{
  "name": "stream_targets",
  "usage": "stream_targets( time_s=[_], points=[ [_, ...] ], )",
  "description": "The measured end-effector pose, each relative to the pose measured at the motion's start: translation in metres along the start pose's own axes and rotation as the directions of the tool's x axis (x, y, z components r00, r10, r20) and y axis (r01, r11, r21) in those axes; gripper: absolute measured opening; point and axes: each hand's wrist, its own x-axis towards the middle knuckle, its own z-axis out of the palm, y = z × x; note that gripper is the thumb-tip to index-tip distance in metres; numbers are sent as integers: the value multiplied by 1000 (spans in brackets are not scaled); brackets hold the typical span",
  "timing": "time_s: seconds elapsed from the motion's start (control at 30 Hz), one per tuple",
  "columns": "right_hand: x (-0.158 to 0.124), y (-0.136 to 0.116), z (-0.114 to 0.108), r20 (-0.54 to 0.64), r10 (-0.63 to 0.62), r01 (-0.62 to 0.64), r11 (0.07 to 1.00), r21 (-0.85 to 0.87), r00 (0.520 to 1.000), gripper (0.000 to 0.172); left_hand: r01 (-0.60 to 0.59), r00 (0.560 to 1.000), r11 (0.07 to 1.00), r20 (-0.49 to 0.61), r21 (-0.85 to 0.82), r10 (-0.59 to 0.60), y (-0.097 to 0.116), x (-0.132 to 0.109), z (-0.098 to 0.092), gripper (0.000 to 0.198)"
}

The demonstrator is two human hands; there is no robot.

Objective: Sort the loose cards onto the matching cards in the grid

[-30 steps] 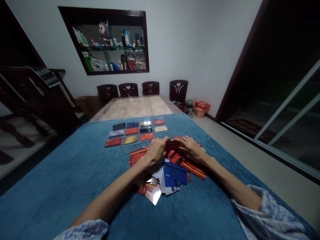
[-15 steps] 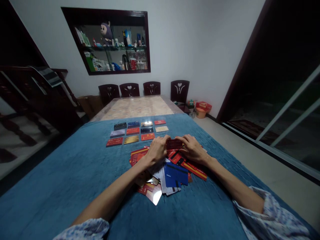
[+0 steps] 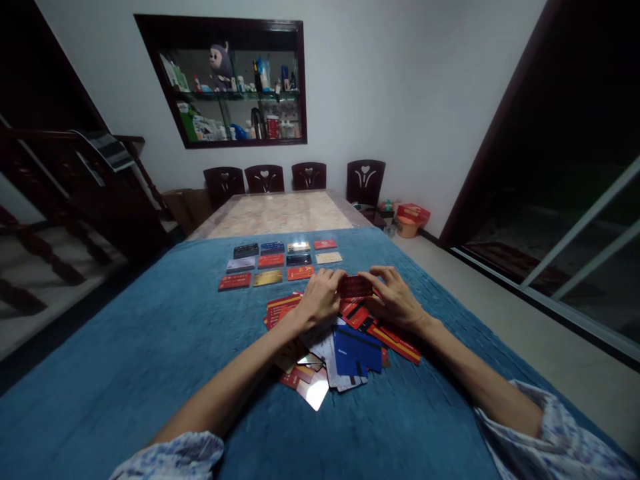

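Between my two hands is a dark red stack of cards (image 3: 356, 287), held upright on its long edge over a loose pile. My left hand (image 3: 321, 295) grips its left end, and my right hand (image 3: 395, 298) pinches the right end, thumb against the near side. How many cards are in the stack I cannot tell. Beneath and in front of my hands spreads the pile: red cards (image 3: 395, 343), blue cards (image 3: 357, 352) with a dark stripe, and whitish and gold ones. Farther off, neat card stacks lie in rows, among them a gold stack (image 3: 268, 278) and a red stack (image 3: 235, 281).
A blue cloth (image 3: 150, 347) covers the near part of the table, with the marbled tabletop (image 3: 290, 210) bare beyond it. Dark chairs (image 3: 366, 183) stand at the far end. To the right, an orange bucket (image 3: 407, 227) is on the floor.
The whole view has shifted slightly, so everything sits a little farther right. My hands still grip the dark red stack, whose broad face now shows more.
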Motion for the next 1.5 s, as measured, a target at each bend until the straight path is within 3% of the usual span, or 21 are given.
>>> stream_targets(
  time_s=[0.3,0.43,0.6,0.93,1.2,1.5],
  points=[
    [3,0,-4,-8,-58,58,996,-65,998,47,-12,997,988,72,152,1,3,-1,-11,48],
    [5,-2,-6,28,-48,49,998,-37,998,47,-30,996,981,90,193,13,0,-3,-13,41],
    [12,-7,-6,55,-77,77,997,1,995,46,-58,994,974,99,219,37,-8,-9,-19,32],
    [35,-27,-4,102,-140,134,989,67,985,45,-72,992,962,123,265,41,-28,-31,-31,36],
    [56,-42,11,174,-185,167,979,115,967,47,-70,991,969,130,238,40,-52,-51,-44,39],
    [94,-73,37,279,-186,160,981,114,942,50,4,987,958,152,288,-50,-81,-76,-68,42]
  ],
)
